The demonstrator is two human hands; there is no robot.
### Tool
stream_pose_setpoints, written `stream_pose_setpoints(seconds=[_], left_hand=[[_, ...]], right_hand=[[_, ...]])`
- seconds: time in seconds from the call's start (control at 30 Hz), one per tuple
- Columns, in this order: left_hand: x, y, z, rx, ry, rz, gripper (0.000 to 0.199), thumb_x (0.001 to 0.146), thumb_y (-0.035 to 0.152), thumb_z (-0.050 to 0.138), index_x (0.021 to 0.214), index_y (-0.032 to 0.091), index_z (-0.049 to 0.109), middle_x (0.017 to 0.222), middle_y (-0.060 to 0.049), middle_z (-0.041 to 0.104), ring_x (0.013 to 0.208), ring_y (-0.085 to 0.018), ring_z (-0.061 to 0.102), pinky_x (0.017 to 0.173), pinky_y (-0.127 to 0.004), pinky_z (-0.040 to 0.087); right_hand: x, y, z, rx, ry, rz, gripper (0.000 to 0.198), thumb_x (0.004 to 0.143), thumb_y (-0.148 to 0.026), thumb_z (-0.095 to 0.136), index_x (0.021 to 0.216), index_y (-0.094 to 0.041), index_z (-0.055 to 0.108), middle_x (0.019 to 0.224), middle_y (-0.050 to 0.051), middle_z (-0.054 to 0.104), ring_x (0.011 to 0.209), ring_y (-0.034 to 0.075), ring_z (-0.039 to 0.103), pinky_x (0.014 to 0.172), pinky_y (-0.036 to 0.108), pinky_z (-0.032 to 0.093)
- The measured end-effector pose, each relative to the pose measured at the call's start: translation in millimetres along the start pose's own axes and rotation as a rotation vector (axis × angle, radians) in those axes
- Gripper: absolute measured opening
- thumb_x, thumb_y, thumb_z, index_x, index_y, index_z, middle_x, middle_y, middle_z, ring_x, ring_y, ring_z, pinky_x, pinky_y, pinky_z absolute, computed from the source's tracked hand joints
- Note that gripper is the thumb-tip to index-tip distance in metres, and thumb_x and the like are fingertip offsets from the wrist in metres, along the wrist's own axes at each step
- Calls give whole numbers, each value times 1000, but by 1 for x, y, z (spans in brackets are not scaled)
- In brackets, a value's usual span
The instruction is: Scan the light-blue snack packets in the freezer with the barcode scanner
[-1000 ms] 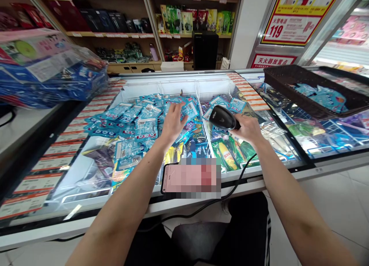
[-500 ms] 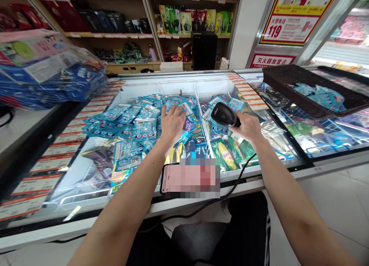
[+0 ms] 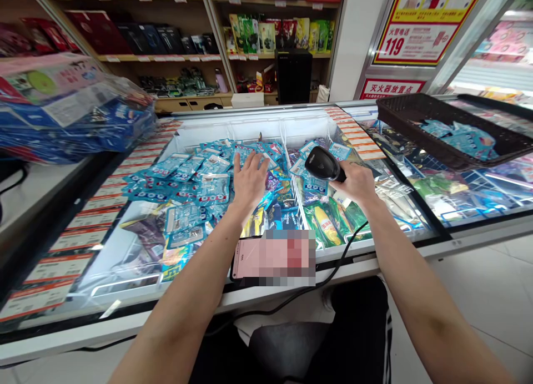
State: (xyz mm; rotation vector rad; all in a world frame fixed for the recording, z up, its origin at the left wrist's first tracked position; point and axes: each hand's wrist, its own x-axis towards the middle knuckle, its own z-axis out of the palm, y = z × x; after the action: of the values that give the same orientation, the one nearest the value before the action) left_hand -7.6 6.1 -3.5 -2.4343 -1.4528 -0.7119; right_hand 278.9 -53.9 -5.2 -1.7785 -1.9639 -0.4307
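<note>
"Blue packets [image 3: 213, 187] are lying heaped on the glass-topped case [image 3: 100, 329], mostly left of and beyond your left hand [image 3: 250, 181]. Which hand is sitting nearer?"

"Your left, its fingers lying apart; your right hand [image 3: 358, 181] is gripping a black scanner [image 3: 321, 164]."

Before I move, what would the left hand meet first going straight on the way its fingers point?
Most likely the blue packets just ahead of the left hand, with the white inner wall beyond them. The hand's height over the packets is hard to judge from this single view.
</note>
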Motion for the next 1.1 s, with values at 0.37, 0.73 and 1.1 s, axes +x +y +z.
stream_pose_setpoints(seconds=[0.37,0.73,1.1], left_hand=[[11,-8,0,48,-4,16,38,88,22,33,115,27,59,113,-6,63,109,-24,55,112,-55,10],[48,27,-1,-340,-204,6,35,86,44,42,99,20,64,94,-6,69,85,-18,61,78,-31,45],[73,65,23,-289,-305,-194,57,78,70,36,79,20,63,83,-9,67,77,-23,62,68,-34,45]], right_hand=[[4,3,-2,-33,-4,121,35,77,-44,54,97,-16,61,81,11,66,75,26,60,63,31,40],[5,5,-6,-45,51,255,32,76,-44,57,94,-18,60,78,10,66,71,25,61,61,31,39],[5,7,-8,-41,88,269,31,76,-44,58,95,-19,60,77,8,67,70,25,62,60,30,39]])
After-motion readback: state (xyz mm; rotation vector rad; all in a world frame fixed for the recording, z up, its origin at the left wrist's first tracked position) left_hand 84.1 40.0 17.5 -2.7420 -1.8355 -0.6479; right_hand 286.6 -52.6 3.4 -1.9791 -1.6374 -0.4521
